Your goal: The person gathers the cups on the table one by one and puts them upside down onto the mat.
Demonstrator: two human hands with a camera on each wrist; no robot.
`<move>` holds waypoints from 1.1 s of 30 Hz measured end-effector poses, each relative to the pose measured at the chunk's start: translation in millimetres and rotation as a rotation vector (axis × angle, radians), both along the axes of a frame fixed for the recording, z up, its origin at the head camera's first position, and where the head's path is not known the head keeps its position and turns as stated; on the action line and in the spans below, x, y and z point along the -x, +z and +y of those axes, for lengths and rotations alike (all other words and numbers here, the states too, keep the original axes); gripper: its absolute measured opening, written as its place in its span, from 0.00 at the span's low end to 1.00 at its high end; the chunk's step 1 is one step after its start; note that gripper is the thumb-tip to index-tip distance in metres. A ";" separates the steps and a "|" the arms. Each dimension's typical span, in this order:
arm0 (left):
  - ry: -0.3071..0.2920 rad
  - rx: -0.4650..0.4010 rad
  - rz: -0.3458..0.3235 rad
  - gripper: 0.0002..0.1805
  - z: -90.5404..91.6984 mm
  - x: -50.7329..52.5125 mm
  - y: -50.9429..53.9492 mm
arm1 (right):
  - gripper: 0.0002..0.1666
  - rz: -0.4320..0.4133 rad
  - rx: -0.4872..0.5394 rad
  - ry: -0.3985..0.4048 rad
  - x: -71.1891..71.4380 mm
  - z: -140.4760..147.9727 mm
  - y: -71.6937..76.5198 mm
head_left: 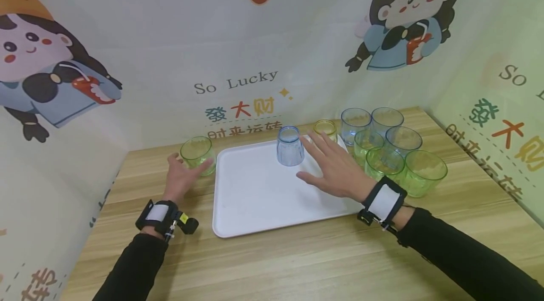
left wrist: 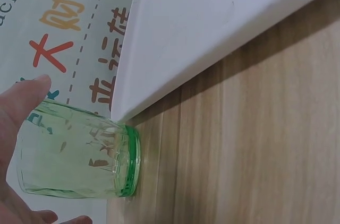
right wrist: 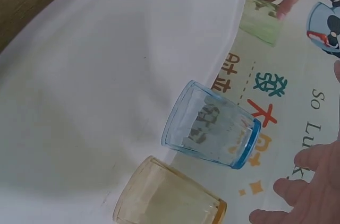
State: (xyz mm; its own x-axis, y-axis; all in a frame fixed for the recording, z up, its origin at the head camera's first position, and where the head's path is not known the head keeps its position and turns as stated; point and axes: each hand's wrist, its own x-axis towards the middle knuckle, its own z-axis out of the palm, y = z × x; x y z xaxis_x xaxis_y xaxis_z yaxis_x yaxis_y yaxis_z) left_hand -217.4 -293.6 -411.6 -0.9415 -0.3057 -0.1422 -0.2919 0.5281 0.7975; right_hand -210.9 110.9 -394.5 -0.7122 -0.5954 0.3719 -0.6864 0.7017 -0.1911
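The left hand [head_left: 182, 179] is sitting by a green cup [head_left: 196, 152], thumb and fingers apart; I can't tell if they're touching it. That cup is standing left of the white tray [head_left: 255, 197]. The right hand [head_left: 335, 164] is hanging over the tray, holding nothing, near 1 blue cup [head_left: 290, 150] and 1 yellow cup [right wrist: 167, 197], standing upside down. A low swing could be tipping those; a hard nudge could be bumping the green cup into the tray.

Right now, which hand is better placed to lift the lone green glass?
Probably the left hand: it is spread around that green glass, while the right hand hovers over the tray, nearer a blue glass.
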 end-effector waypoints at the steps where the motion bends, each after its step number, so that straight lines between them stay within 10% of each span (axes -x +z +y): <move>1: 0.000 -0.003 0.000 0.69 0.3 0.3 0.0 | 0.51 0.005 -0.008 -0.001 -0.7 0.8 -0.4; 33: 0.009 0.008 0.081 0.58 -0.4 13.8 -10.8 | 0.50 -0.047 -0.031 -0.030 -15.6 8.1 -15.4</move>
